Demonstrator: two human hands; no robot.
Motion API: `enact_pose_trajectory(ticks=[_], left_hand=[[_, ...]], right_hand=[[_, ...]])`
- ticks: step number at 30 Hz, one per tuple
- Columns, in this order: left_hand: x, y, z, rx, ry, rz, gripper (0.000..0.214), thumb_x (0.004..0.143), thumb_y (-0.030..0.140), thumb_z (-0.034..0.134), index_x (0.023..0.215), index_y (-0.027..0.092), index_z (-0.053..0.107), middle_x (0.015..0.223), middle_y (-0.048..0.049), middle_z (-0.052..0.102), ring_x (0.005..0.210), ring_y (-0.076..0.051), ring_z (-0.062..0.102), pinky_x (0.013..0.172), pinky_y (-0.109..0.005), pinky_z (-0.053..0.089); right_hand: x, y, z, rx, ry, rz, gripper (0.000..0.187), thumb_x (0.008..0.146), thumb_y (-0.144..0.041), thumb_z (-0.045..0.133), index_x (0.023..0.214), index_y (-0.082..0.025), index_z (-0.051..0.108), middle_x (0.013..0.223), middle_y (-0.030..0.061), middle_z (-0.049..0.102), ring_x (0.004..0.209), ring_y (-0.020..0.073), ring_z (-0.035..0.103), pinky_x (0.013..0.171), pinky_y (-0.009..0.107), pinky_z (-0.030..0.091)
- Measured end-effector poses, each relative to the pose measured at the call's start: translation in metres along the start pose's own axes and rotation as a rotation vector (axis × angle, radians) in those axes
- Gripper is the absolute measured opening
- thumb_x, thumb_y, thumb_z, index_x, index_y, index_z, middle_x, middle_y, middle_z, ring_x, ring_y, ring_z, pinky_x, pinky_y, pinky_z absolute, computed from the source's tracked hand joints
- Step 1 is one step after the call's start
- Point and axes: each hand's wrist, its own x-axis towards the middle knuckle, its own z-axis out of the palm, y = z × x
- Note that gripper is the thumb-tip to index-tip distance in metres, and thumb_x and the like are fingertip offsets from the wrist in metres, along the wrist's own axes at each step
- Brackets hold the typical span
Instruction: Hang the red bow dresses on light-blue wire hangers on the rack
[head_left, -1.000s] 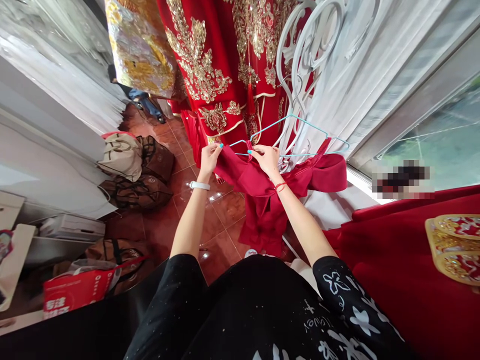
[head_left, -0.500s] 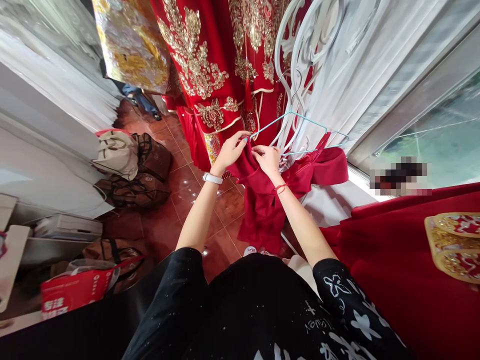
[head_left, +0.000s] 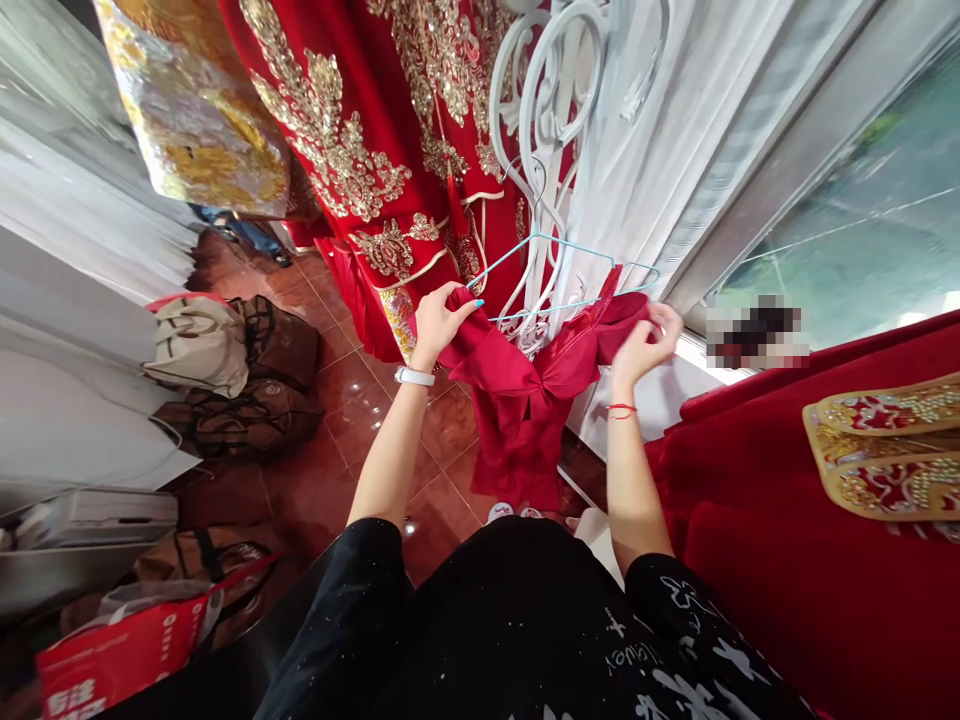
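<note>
A plain red dress [head_left: 525, 400] hangs on a light blue wire hanger [head_left: 559, 248], whose hook rests on a white scrolled metal stand [head_left: 547, 120]. My left hand [head_left: 439, 320] is closed on the dress's left shoulder at the hanger's left end. My right hand [head_left: 646, 345] pinches the right shoulder of the dress just under the hanger's right end. The skirt of the dress falls toward the tiled floor between my arms.
Behind the dress hangs a red gown with gold embroidery [head_left: 360, 130]. Bags [head_left: 225, 360] and a red shopping bag [head_left: 112, 655] stand on the brown tile floor at left. At right, a red cloth surface [head_left: 787, 580] bears gold embroidered shoes [head_left: 885, 450], beside a window [head_left: 847, 230].
My right hand has left the left end of the hanger and moved right to the dress's right shoulder. My left hand stays at the left shoulder. The view shifted left.
</note>
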Motion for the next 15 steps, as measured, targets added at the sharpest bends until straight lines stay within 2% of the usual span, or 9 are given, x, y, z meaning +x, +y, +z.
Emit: enact_pose_trajectory(ticks=[1, 4, 5, 7, 9, 11, 13, 15], left_hand=[[0.0, 0.0, -0.001, -0.001, -0.012, 0.023, 0.039, 0.082, 0.058, 0.08, 0.1, 0.024, 0.073, 0.089, -0.0044, 0.074, 0.09, -0.029, 0.066, 0.096, -0.042, 0.05], [-0.004, 0.008, -0.002, 0.014, 0.034, 0.128, 0.046, 0.086, 0.056, 0.077, 0.119, 0.025, 0.07, 0.12, -0.0087, 0.074, 0.117, -0.034, 0.063, 0.111, -0.047, 0.044], [-0.008, 0.014, 0.0, 0.03, 0.075, 0.166, 0.047, 0.088, 0.053, 0.076, 0.125, 0.026, 0.069, 0.13, -0.0101, 0.07, 0.127, -0.035, 0.059, 0.115, -0.049, 0.042], [-0.014, 0.03, 0.013, 0.066, 0.111, 0.241, 0.044, 0.092, 0.044, 0.071, 0.132, 0.025, 0.067, 0.139, -0.0117, 0.066, 0.136, -0.036, 0.054, 0.119, -0.051, 0.038], [-0.016, 0.049, 0.036, 0.084, -0.011, 0.315, 0.038, 0.095, 0.035, 0.065, 0.132, 0.024, 0.068, 0.135, -0.0121, 0.068, 0.133, -0.034, 0.057, 0.12, -0.051, 0.04], [-0.01, 0.067, 0.07, 0.071, -0.227, 0.374, 0.04, 0.095, 0.03, 0.064, 0.135, 0.022, 0.067, 0.135, -0.0124, 0.07, 0.131, -0.033, 0.061, 0.119, -0.049, 0.042], [0.001, 0.084, 0.107, 0.025, -0.37, 0.382, 0.05, 0.094, 0.03, 0.068, 0.142, 0.019, 0.063, 0.144, -0.0142, 0.067, 0.137, -0.033, 0.059, 0.12, -0.045, 0.042], [0.014, 0.098, 0.14, -0.032, -0.46, 0.323, 0.053, 0.095, 0.032, 0.07, 0.146, 0.019, 0.061, 0.145, -0.0133, 0.068, 0.134, -0.031, 0.063, 0.116, -0.041, 0.046]], right_hand=[[0.01, 0.02, -0.01, -0.036, -0.029, 0.032, 0.051, 0.085, -0.023, 0.045, 0.132, -0.021, 0.065, 0.13, 0.014, 0.07, 0.124, 0.0273, 0.067, 0.113, 0.054, 0.05], [0.033, 0.06, -0.031, -0.004, -0.406, 0.083, 0.057, 0.075, -0.029, 0.06, 0.131, -0.019, 0.065, 0.132, 0.015, 0.071, 0.124, 0.0275, 0.066, 0.114, 0.051, 0.05], [0.039, 0.066, -0.036, 0.027, -0.509, 0.095, 0.052, 0.074, -0.031, 0.063, 0.125, -0.019, 0.068, 0.127, 0.0148, 0.073, 0.12, 0.0274, 0.068, 0.112, 0.049, 0.052], [0.048, 0.07, -0.042, 0.071, -0.619, 0.126, 0.036, 0.076, -0.039, 0.066, 0.106, -0.02, 0.073, 0.108, 0.0119, 0.077, 0.104, 0.0261, 0.07, 0.103, 0.045, 0.056], [0.056, 0.066, -0.046, 0.087, -0.67, 0.161, 0.026, 0.076, -0.046, 0.069, 0.083, -0.021, 0.071, 0.085, 0.0066, 0.073, 0.085, 0.0231, 0.066, 0.09, 0.042, 0.058], [0.06, 0.061, -0.049, 0.103, -0.67, 0.19, 0.03, 0.075, -0.051, 0.071, 0.07, -0.022, 0.064, 0.071, 0.0019, 0.064, 0.073, 0.0195, 0.059, 0.081, 0.038, 0.057], [0.06, 0.055, -0.051, 0.148, -0.623, 0.221, 0.036, 0.074, -0.056, 0.073, 0.068, -0.022, 0.062, 0.068, -0.0004, 0.06, 0.068, 0.0168, 0.055, 0.074, 0.035, 0.055], [0.057, 0.052, -0.052, 0.202, -0.582, 0.271, 0.041, 0.074, -0.061, 0.073, 0.069, -0.021, 0.064, 0.068, -0.0014, 0.059, 0.066, 0.0153, 0.053, 0.069, 0.033, 0.053]])
